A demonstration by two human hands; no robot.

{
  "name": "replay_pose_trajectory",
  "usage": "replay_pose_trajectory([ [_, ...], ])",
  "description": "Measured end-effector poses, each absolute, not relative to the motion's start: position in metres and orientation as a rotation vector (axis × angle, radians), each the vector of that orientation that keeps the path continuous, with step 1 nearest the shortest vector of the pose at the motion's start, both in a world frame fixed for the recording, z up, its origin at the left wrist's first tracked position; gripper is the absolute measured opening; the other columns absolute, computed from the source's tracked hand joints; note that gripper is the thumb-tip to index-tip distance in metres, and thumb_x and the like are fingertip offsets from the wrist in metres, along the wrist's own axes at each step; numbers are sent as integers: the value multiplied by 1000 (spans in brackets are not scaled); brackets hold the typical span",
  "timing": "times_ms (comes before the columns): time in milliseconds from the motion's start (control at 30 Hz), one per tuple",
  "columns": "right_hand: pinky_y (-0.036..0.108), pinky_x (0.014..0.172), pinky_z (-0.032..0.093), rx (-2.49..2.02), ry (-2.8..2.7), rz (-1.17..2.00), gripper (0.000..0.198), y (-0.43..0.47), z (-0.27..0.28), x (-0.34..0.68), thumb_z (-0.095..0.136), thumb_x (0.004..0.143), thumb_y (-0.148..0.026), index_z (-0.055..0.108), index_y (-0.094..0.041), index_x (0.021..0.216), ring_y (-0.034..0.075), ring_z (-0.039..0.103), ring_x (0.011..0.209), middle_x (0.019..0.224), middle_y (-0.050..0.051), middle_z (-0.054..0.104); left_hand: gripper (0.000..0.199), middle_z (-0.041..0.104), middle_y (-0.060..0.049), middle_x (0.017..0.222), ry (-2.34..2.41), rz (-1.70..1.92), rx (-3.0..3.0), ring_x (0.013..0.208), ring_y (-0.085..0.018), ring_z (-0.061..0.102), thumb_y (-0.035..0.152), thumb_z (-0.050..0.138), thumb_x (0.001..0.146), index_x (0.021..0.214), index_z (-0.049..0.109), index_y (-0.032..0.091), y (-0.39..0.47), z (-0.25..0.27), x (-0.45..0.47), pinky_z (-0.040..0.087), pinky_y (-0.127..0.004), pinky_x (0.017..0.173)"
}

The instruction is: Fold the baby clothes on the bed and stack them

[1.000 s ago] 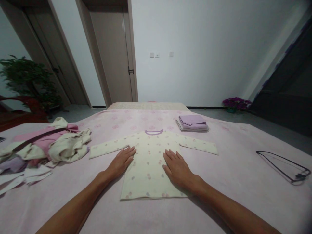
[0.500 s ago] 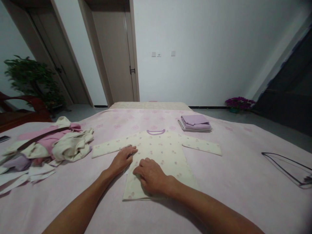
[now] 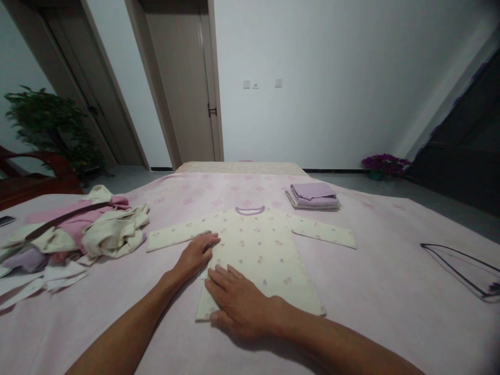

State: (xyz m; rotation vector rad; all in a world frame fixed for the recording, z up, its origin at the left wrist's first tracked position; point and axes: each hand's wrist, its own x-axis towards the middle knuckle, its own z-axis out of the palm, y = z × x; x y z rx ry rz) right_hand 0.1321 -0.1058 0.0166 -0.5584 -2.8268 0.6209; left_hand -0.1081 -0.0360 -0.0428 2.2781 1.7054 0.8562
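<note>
A pale yellow long-sleeved shirt point(image 3: 269, 250) with small prints and a purple neckline lies spread out on the pink bedspread point(image 3: 375, 291), its sleeves stretched to both sides. My left hand point(image 3: 198, 253) rests on the shirt's left edge, just below the armpit, with its fingers extended. Near the bottom hem, my right hand point(image 3: 240, 299) lies flat on the cloth, fingers and thumb apart. A small white tag shows at the shirt's left side seam, partly covered by my left hand.
At the left is a loose heap of clothes point(image 3: 113, 229) with a dark strap across it. A folded lilac stack point(image 3: 314, 197) sits behind the right sleeve. A thin black frame point(image 3: 449, 266) lies far right, and a phone point(image 3: 7, 221) far left.
My right hand has flattened from curled fingers and moved slightly down toward the hem. My left hand and the shirt stay in place.
</note>
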Motion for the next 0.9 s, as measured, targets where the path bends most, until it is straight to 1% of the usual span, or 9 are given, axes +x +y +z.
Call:
replay_pose_trajectory([
  [100,39,123,20,-433,-2814,806,56,-112,23,136,38,103,-43,37,-16,152,21,30,147,157,13,39,50,64,-2,135,1707,847,2293,134,-20,51,12,44,79,122,69,21,-36,-44,-109,36,-40,118],
  [233,48,124,12,-718,-2756,779,62,-118,26,141,39,103,-40,30,-7,155,28,15,152,162,21,24,50,64,0,136,1726,826,2273,134,-20,51,12,44,79,121,69,23,-36,-44,-108,36,-40,118],
  [300,50,124,11,-648,-2805,832,68,-124,29,144,46,101,-44,27,-8,156,29,13,152,163,21,21,50,64,0,136,1733,825,2273,134,-20,51,12,44,78,121,69,22,-37,-43,-108,36,-40,118],
  [400,44,124,17,-284,-2863,1047,61,-131,36,146,46,101,-46,33,-19,155,24,28,149,160,13,34,50,64,-1,136,1737,823,2290,133,-20,52,13,45,78,121,68,22,-37,-42,-107,37,-39,117],
  [467,39,122,24,-236,-2808,1150,53,-134,39,146,38,104,-44,36,-23,153,20,35,145,157,9,41,50,64,-1,136,1743,809,2302,133,-20,52,13,45,78,121,68,22,-37,-43,-108,37,-39,117],
  [600,48,124,13,-535,-2711,1001,59,-135,39,148,41,103,-44,34,-14,154,26,19,151,162,16,28,51,63,-1,137,1750,802,2333,134,-20,51,12,45,78,123,67,22,-37,-46,-108,36,-39,118],
  [667,50,124,10,-443,-2774,1003,62,-137,38,150,45,101,-46,36,-13,152,28,16,152,161,17,28,51,63,-1,138,1753,793,2348,134,-20,50,12,44,79,123,67,22,-37,-47,-108,36,-39,118],
  [767,40,123,21,-268,-2759,1132,53,-132,36,153,37,104,-45,42,-18,150,20,30,148,155,11,43,50,63,-1,138,1771,769,2365,135,-19,50,13,45,80,124,66,22,-39,-45,-108,36,-38,118],
  [900,43,120,31,-829,-2377,975,51,-98,27,165,26,106,-42,42,-22,150,19,40,142,153,9,45,41,64,-2,135,1858,761,2372,136,-22,49,17,45,87,121,68,23,-50,-37,-100,33,-44,119],
])
